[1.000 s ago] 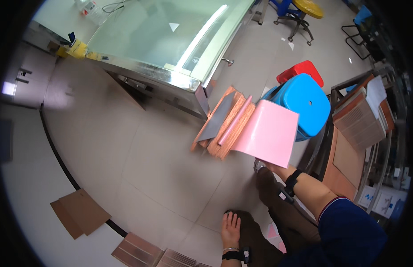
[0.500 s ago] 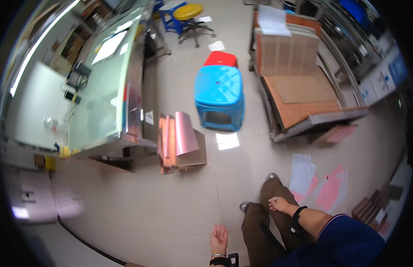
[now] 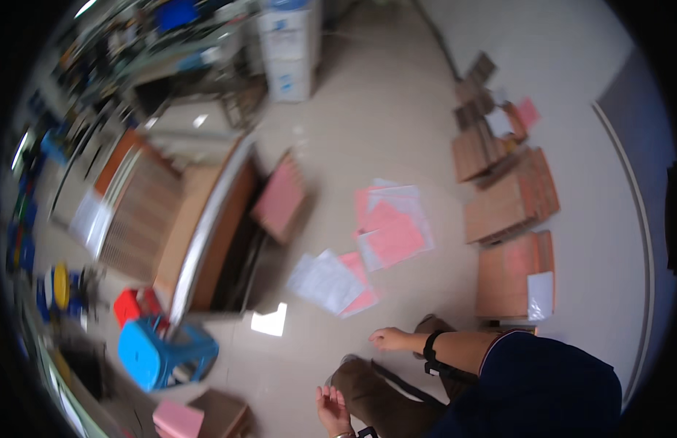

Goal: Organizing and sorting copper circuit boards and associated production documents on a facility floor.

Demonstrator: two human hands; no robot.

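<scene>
My left hand [image 3: 333,410] is low in the picture, palm up, with its loosely bent fingers apart and nothing in them. My right hand [image 3: 388,338] hangs in front of my legs, its fingers half curled, and no object shows in it. Neither hand touches anything. Beyond the right hand, several white sheets [image 3: 320,283] and pink sheets [image 3: 397,237] lie overlapping on the floor.
Stacks of brown boards [image 3: 503,208] line the wall at right. A cart [image 3: 196,248] carrying boards stands at left, with a pink-faced stack [image 3: 280,198] beside it. Nearer are a blue stool [image 3: 145,358], a red stool [image 3: 130,305] and a pink-topped stack [image 3: 179,420].
My view has swung to the right, so the cart and stools now sit farther left and the wall stacks have come into view. Both hands remain without an object.
</scene>
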